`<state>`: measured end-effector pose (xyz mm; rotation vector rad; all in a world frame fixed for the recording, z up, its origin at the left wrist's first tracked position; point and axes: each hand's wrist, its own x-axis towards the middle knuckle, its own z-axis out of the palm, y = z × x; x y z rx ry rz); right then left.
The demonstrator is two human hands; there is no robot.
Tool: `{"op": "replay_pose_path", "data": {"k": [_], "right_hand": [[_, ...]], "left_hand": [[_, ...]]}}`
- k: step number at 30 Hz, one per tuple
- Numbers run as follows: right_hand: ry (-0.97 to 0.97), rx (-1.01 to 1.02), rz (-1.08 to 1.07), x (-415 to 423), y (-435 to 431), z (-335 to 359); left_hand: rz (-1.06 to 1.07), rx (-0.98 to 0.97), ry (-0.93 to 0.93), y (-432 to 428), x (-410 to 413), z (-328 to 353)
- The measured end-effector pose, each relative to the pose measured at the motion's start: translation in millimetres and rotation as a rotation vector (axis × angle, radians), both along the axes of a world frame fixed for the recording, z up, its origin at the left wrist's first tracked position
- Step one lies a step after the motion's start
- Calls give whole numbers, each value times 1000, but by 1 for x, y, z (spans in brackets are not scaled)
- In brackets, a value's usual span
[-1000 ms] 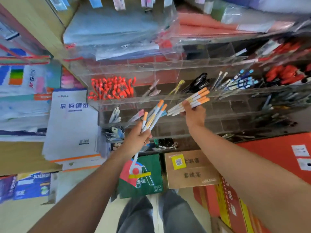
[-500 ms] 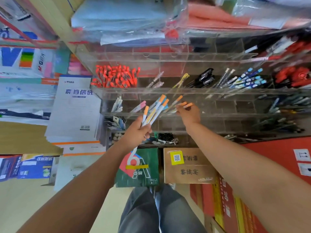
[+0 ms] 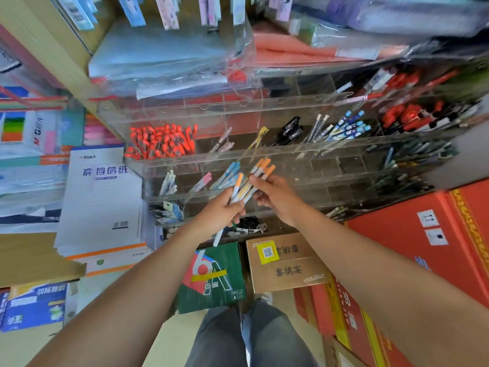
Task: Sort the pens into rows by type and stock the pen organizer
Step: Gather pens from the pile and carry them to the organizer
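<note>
While the left hand [image 3: 221, 211] clamps its grip on white, orange-capped pens [image 3: 244, 190], the right hand [image 3: 277, 199] pinches their tops.

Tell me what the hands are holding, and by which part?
Left hand grips a bundle of orange-capped pens around mid-barrel; right hand pinches some of them just below the caps.

Orange-capped pens [image 3: 260, 170]: white barrels, bundled, tilted up to the right, gripped by the left hand [image 3: 221, 207] and pinched near the caps by the right hand [image 3: 276, 198]. Pen organizer [image 3: 291, 154]: clear acrylic, tiered compartments; red pens [image 3: 161, 141] fill the upper-left compartment.
</note>
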<state>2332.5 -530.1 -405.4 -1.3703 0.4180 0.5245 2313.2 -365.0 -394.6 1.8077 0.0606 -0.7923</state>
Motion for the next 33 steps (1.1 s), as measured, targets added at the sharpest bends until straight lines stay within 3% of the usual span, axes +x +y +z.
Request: {"op": "replay_pose_path", "data": {"k": [9, 17, 22, 25, 29, 33], "right_hand": [[30, 32, -92, 12, -16, 3], [-97, -284, -369, 38, -33, -5], [-126, -296, -419, 43, -16, -15], [-122, -260, -421, 45, -12, -16], [-51, -358, -319, 43, -10, -27], [-18, -258, -255, 39, -8, -28]], "left_hand": [[-29, -42, 152, -2, 11, 4], [191, 55, 183, 8, 23, -3], [178, 22, 127, 7, 27, 0], [201, 19, 105, 10, 28, -2], [213, 51, 103, 11, 31, -7], [162, 72, 106, 11, 31, -7]]}}
